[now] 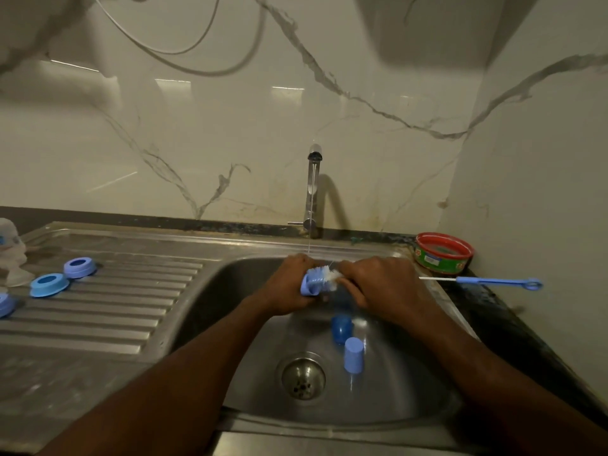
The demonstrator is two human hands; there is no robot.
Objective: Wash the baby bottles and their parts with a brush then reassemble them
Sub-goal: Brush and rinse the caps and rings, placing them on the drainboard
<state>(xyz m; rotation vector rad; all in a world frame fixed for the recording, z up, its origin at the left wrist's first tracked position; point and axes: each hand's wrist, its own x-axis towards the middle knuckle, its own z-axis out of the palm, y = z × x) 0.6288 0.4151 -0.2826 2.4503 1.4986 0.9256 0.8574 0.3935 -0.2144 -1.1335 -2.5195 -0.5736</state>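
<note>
Over the sink (230, 324), under a thin stream from the tap (314, 189), you are mid-scrub: your left hand (289, 287) curls round a pale-blue part (311, 284), likely a collar or cap, though your fingers hide most of it, and your right hand (381, 287) closes on the brush (330, 275), whose white bristles are pushed into that part. Both sets of fingers are wrapped tight, neither hand spread.

Two more blue pieces wait in the basin: a dark cap (342, 329) below your hands and a lighter cap (353, 354) just beside the drain (303, 376). On the drainer (115, 307) at your left, well apart from the basin, lie two blue rings (79, 267) and (49, 284), with a third (6, 304) at the frame's edge. A thin brush (487, 281) lies on the counter at your right, near a red tub (442, 253).

The washing step looks partly done; reassembly has not begun. Your next move, by this view, calls for turning the part round the bristles, rinsing it in the stream, setting it on the drainer, then reaching down for a cap.
</note>
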